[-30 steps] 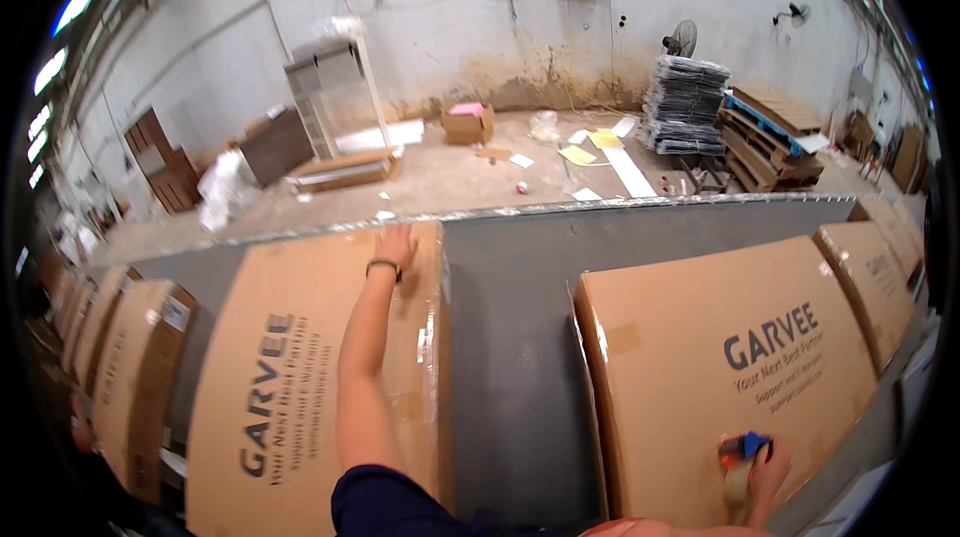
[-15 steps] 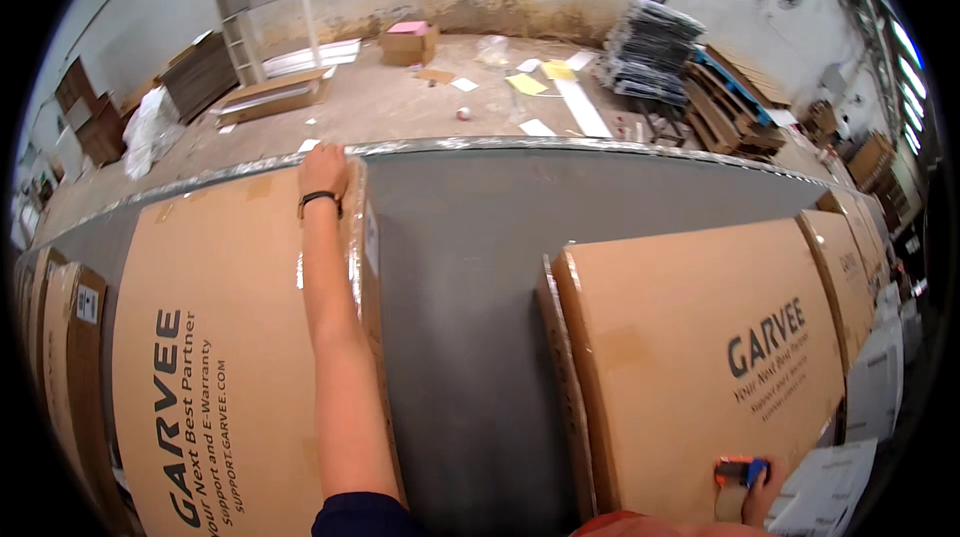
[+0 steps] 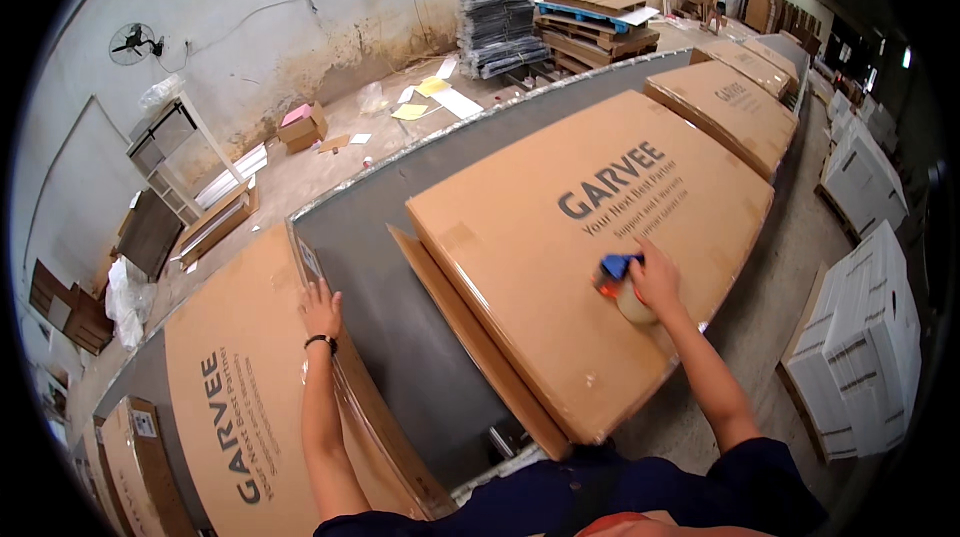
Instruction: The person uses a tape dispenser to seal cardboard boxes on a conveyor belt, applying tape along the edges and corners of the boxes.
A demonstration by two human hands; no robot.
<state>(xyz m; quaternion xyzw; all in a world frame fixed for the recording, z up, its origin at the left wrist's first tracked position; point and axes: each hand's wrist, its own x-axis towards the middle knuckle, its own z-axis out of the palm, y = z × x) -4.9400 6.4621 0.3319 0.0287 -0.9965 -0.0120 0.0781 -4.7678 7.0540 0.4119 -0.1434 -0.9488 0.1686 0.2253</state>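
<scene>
My left hand [image 3: 321, 311] lies flat near the right edge of a large cardboard box [image 3: 250, 307], its fingers stretched out and holding nothing. A dark band circles that wrist. In my right hand [image 3: 656, 279] is a blue and orange tape dispenser [image 3: 612, 273] with a roll of tape on it. The hand holds it over the near part of a second large cardboard box [image 3: 520, 217]; whether the dispenser touches the cardboard I cannot tell. Dark printing marks both boxes, and strips of clear tape shine along their edges.
Both boxes rest on a grey conveyor belt [image 3: 375, 237], a gap between them. More cartons [image 3: 725, 107] lie farther right, others [image 3: 145, 467] at the left. White packages [image 3: 860, 337] are stacked on the right. Beyond the belt stand pallets [image 3: 595, 32] and a fan [image 3: 135, 44]; a person [image 3: 717, 5] is far off.
The view has swung to the right. My left hand has come back from the left box's far edge onto its top. My right hand has brought the tape dispenser farther over the right box.
</scene>
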